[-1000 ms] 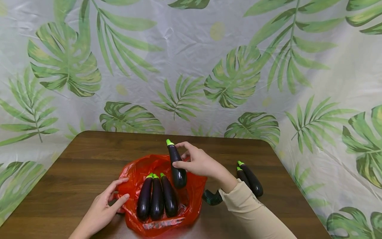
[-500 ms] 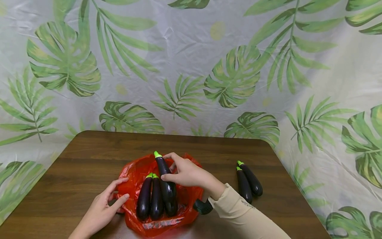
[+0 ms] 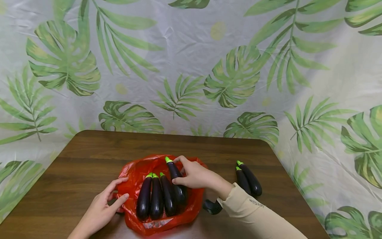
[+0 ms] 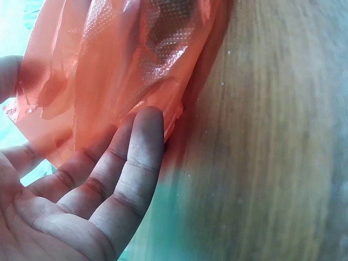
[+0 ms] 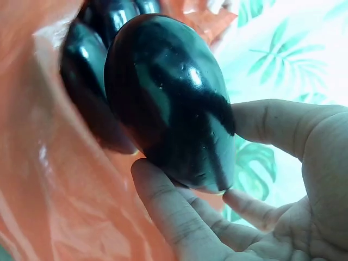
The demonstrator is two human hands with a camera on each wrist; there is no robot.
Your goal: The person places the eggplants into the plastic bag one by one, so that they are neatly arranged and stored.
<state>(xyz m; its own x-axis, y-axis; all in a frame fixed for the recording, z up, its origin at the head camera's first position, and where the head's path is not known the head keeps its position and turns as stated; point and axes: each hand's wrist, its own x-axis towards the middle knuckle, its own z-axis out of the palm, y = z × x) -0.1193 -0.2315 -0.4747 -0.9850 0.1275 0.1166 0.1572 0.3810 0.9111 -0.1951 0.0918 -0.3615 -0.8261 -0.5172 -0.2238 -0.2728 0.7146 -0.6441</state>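
A red plastic bag (image 3: 134,169) lies spread open on the table, with several dark purple eggplants (image 3: 157,199) side by side in it, green caps pointing away. My right hand (image 3: 195,174) grips one more eggplant (image 3: 173,169) by its upper part, at the right of that row. In the right wrist view, thumb and fingers sit on opposite sides of the held eggplant (image 5: 168,98). At the bag's left side, my left hand (image 3: 104,204) holds the rim; the left wrist view has its fingers (image 4: 138,147) against the outside of the thin plastic (image 4: 109,70).
Two more eggplants (image 3: 250,181) lie together on the right of the brown wooden table (image 3: 98,149). A leaf-patterned cloth (image 3: 191,66) hangs behind the table. A dark device (image 3: 212,206) sits at my right wrist.
My right hand lowers the held eggplant into the bag, first moving left over the row, then back right beside it. My left hand stays at the rim.
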